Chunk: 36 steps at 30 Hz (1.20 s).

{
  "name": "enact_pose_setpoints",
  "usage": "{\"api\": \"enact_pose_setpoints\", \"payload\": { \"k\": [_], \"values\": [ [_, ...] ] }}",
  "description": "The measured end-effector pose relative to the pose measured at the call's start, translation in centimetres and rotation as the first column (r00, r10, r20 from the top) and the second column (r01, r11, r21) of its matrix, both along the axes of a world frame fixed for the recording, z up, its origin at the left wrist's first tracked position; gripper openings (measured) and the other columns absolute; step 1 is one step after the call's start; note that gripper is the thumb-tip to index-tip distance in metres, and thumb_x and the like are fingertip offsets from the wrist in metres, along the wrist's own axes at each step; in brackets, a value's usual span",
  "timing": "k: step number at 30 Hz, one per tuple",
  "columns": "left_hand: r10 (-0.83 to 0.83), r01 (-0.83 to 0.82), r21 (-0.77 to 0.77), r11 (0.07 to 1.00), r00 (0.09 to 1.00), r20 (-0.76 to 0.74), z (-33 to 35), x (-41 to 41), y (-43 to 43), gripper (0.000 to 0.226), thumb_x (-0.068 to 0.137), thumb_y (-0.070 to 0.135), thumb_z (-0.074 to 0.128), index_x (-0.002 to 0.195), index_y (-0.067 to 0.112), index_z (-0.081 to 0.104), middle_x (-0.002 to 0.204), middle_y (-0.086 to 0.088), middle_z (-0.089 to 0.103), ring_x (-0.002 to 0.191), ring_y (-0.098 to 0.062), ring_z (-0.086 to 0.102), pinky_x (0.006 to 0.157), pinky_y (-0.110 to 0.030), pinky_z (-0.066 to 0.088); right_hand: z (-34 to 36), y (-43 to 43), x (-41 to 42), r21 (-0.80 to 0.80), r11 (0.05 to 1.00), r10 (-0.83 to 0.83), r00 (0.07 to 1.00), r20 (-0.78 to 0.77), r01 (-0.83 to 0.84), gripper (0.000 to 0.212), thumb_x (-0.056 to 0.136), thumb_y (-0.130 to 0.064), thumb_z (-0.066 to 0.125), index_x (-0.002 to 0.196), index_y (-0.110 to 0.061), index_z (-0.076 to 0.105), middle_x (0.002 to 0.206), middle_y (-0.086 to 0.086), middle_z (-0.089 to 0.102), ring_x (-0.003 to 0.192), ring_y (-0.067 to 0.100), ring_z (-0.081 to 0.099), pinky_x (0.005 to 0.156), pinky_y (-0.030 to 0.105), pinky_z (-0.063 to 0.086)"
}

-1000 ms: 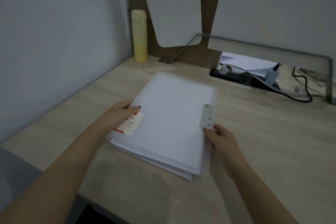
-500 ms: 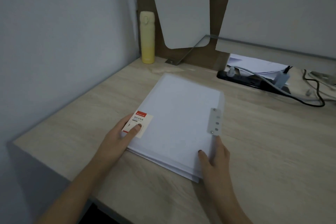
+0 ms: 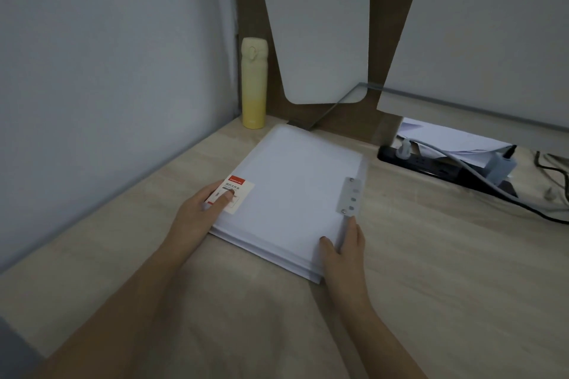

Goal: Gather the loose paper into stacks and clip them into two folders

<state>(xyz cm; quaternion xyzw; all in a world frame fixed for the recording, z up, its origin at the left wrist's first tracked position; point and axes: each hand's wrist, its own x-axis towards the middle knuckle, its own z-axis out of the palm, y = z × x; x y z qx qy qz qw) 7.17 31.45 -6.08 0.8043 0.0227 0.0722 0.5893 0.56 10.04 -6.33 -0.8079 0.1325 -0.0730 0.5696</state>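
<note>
A translucent white folder (image 3: 295, 194) full of paper lies closed on the wooden desk (image 3: 431, 271), angled toward the back left corner. It carries a red-and-white label (image 3: 238, 191) on its left side and a metal clip plate (image 3: 350, 196) on its right edge. My left hand (image 3: 200, 215) grips the folder's left edge, thumb pressed on the label. My right hand (image 3: 343, 248) holds the near right corner, thumb on top and fingers along the spine edge. More loose white paper (image 3: 446, 140) lies at the back right under a glass shelf.
A yellow flask (image 3: 253, 83) stands in the back left corner by the wall. A black power strip (image 3: 443, 168) with plugs and trailing cables (image 3: 548, 212) runs along the back right. A glass shelf (image 3: 462, 101) spans the rear. White panels hang above.
The folder has slid toward the back left corner. My right hand moved from beside the clip plate down to the near right corner; my left thumb now rests on the label.
</note>
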Motion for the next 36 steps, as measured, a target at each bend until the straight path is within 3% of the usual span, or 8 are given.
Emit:
{"api": "enact_pose_setpoints", "payload": {
  "k": [7, 21, 23, 26, 29, 31, 34, 36],
  "values": [
    [0.049, -0.05, 0.016, 0.999, 0.998, 0.037, -0.1, 4.4, 0.3, 0.029, 0.095, 0.027, 0.05, 0.121, 0.019, 0.061, 0.116, 0.005, 0.064, 0.108, -0.01, 0.058, 0.083, -0.012, 0.039, 0.3, 0.3, 4.0, 0.011, 0.999, 0.04, 0.999, 0.012, -0.04, 0.062, 0.094, -0.007, 0.038, 0.148, -0.017, 0.01, 0.154, 0.002, 0.012, 0.139, 0.019, 0.022, 0.109, 0.026, 0.024],
    [0.091, -0.091, 0.013, 0.996, 0.995, 0.047, -1.1, 7.2, 0.5, 0.029, 0.097, 0.022, 0.046, 0.12, 0.016, 0.062, 0.112, 0.006, 0.064, 0.103, -0.007, 0.058, 0.076, -0.005, 0.039, -0.6, 0.7, 6.6, -0.037, 0.999, 0.026, 1.0, 0.013, -0.026, 0.062, 0.096, -0.01, 0.038, 0.148, -0.015, 0.005, 0.156, 0.007, 0.005, 0.143, 0.022, 0.014, 0.117, 0.041, 0.02],
    [0.115, -0.116, 0.012, 0.993, 0.992, 0.051, -1.1, 7.0, 0.4, 0.029, 0.096, 0.023, 0.046, 0.119, 0.015, 0.062, 0.113, 0.003, 0.064, 0.105, -0.011, 0.058, 0.078, -0.009, 0.039, -0.3, 0.5, 6.4, -0.008, 0.999, 0.044, 0.999, 0.006, -0.044, 0.062, 0.096, -0.01, 0.038, 0.148, -0.015, 0.005, 0.156, 0.005, 0.005, 0.143, 0.02, 0.013, 0.117, 0.032, 0.019],
    [0.171, -0.173, 0.015, 0.985, 0.981, 0.092, -1.2, 6.3, -0.1, 0.029, 0.096, 0.023, 0.046, 0.119, 0.013, 0.06, 0.118, -0.002, 0.063, 0.107, -0.015, 0.057, 0.084, -0.017, 0.04, 0.2, -0.1, 5.7, 0.114, 0.992, 0.05, 0.999, 0.008, -0.051, 0.06, 0.096, -0.006, 0.038, 0.148, -0.017, 0.011, 0.154, -0.004, 0.014, 0.138, 0.009, 0.021, 0.099, 0.002, 0.022],
    [0.25, -0.254, 0.021, 0.967, 0.962, 0.108, -1.6, 5.1, -0.6, 0.035, 0.095, 0.027, 0.048, 0.126, 0.012, 0.053, 0.126, -0.004, 0.058, 0.109, -0.014, 0.052, 0.088, -0.023, 0.037, 0.5, -1.0, 4.4, 0.238, 0.969, 0.052, 0.997, 0.054, -0.063, 0.052, 0.095, -0.001, 0.037, 0.138, -0.029, 0.028, 0.132, -0.017, 0.042, 0.121, 0.0, 0.045, 0.095, 0.006, 0.034],
    [0.283, -0.287, 0.044, 0.957, 0.956, 0.075, -2.0, 3.8, -0.8, 0.042, 0.094, 0.031, 0.049, 0.132, 0.015, 0.046, 0.131, -0.005, 0.054, 0.115, -0.019, 0.051, 0.091, -0.028, 0.037, 0.4, -1.8, 3.2, 0.309, 0.948, 0.07, 0.997, 0.03, -0.076, 0.05, 0.095, 0.001, 0.036, 0.132, -0.033, 0.034, 0.121, -0.022, 0.046, 0.109, -0.009, 0.05, 0.091, 0.005, 0.038],
    [0.299, -0.303, 0.082, 0.95, 0.953, 0.049, -2.3, 2.0, -1.2, 0.048, 0.093, 0.035, 0.05, 0.135, 0.015, 0.042, 0.138, -0.007, 0.05, 0.125, -0.024, 0.047, 0.1, -0.036, 0.037, -0.5, -3.7, 1.2, 0.365, 0.93, 0.045, 0.999, -0.028, -0.032, 0.052, 0.094, -0.002, 0.039, 0.143, -0.019, 0.031, 0.138, -0.003, 0.045, 0.122, 0.006, 0.045, 0.11, 0.027, 0.032],
    [0.288, -0.296, 0.14, 0.945, 0.955, 0.073, -2.9, 0.3, -0.9, 0.047, 0.094, 0.036, 0.048, 0.136, 0.015, 0.043, 0.139, -0.007, 0.049, 0.127, -0.025, 0.046, 0.105, -0.04, 0.035, -0.9, -6.0, -0.6, 0.438, 0.899, 0.042, 0.998, -0.037, -0.022, 0.041, 0.093, 0.0, 0.044, 0.133, -0.009, 0.045, 0.12, 0.007, 0.06, 0.104, 0.014, 0.056, 0.096, 0.026, 0.045]
  ]
}}
